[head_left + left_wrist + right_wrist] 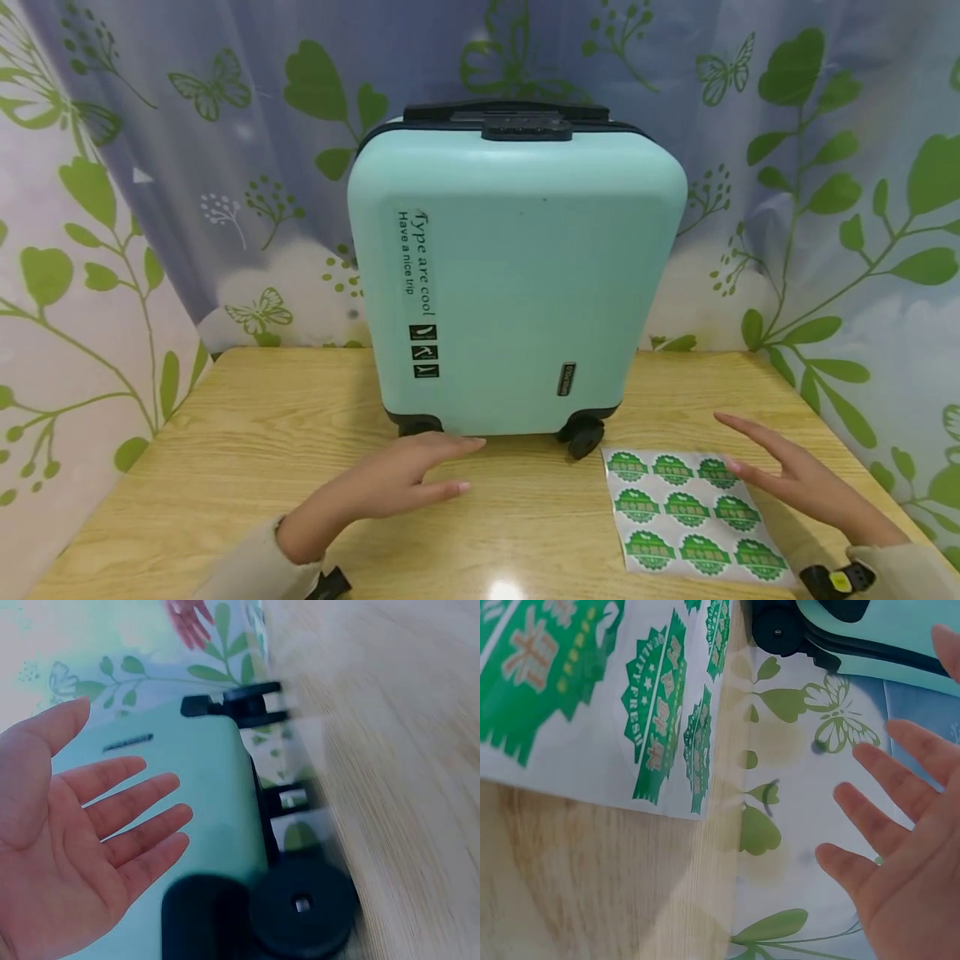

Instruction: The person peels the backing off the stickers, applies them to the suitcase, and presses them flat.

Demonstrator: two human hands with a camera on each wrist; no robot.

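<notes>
A mint-green suitcase [517,275] stands upright on its black wheels [586,437], with printed lettering down its left side and a black lock [527,128] on top. In front of its lower left corner, my left hand [390,479] is held with fingers extended and nothing in it; the left wrist view shows its palm [67,855] beside the case. My right hand [806,483] hovers over the right edge of a sticker sheet [617,521], fingers straight and spread. The white sheet carries rows of round green labels and lies right of the suitcase.
The wooden table [247,433] extends under everything. Behind it hangs a blue and white curtain [262,125] printed with green leaves and butterflies, which also covers the sides. The suitcase stands near the table's back edge.
</notes>
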